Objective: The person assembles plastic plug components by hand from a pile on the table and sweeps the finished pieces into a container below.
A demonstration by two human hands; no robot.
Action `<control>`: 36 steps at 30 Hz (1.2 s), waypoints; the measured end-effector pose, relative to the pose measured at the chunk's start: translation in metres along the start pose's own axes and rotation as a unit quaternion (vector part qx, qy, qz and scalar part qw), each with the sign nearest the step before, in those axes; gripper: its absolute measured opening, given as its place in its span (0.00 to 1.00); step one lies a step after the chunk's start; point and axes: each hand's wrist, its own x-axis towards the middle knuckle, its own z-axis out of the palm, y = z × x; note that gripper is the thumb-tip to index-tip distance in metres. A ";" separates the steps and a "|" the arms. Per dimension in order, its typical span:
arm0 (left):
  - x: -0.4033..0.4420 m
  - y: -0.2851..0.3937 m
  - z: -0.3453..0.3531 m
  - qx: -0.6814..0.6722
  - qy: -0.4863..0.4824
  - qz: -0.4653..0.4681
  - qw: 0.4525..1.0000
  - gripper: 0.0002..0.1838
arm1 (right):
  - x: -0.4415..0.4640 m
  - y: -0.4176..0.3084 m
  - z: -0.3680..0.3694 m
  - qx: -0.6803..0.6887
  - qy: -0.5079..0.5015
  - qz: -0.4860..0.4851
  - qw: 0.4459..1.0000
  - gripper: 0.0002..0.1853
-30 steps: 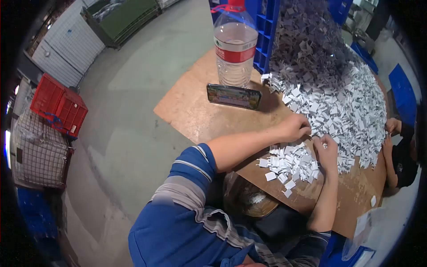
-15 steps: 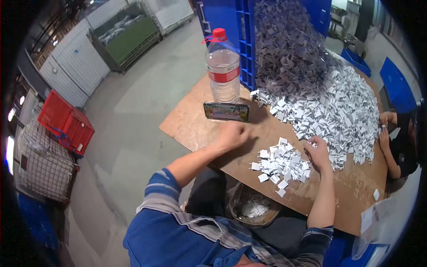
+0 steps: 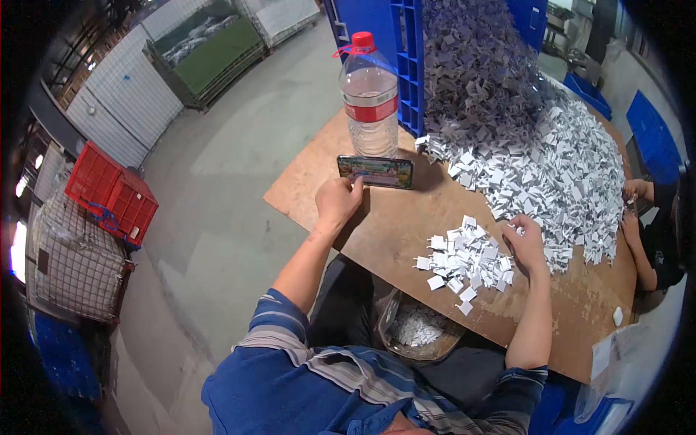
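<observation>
Smartphone (image 3: 384,172), one: propped on its long edge, at two o'clock from the left hand (image 3: 337,201), with a water bottle (image 3: 370,109) at twelve. Probably light, rigid, slick, glass-fragile; best gripped by its short ends.
Left hand: half curled, one digit at the screen; palm hidden, contents cannot be told.
Right hand (image 3: 528,243): curled, fingertips close; hold cannot be told.
White tabs, small pile (image 3: 471,262) at nine o'clock from it, large heap (image 3: 573,181) at one: likely light, stiff; pinch by edges.
</observation>
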 end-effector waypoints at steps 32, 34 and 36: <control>0.001 0.000 0.001 -0.013 0.003 -0.031 0.999 0.23 | 0.004 0.009 0.001 0.003 0.001 -0.009 1.000 0.08; 0.000 0.001 0.000 -0.014 -0.001 -0.033 0.999 0.24 | 0.002 0.006 0.001 0.007 -0.001 -0.001 1.000 0.08; 0.000 0.003 -0.003 -0.015 -0.008 -0.039 0.999 0.24 | 0.001 0.003 0.001 0.015 -0.006 0.013 1.000 0.07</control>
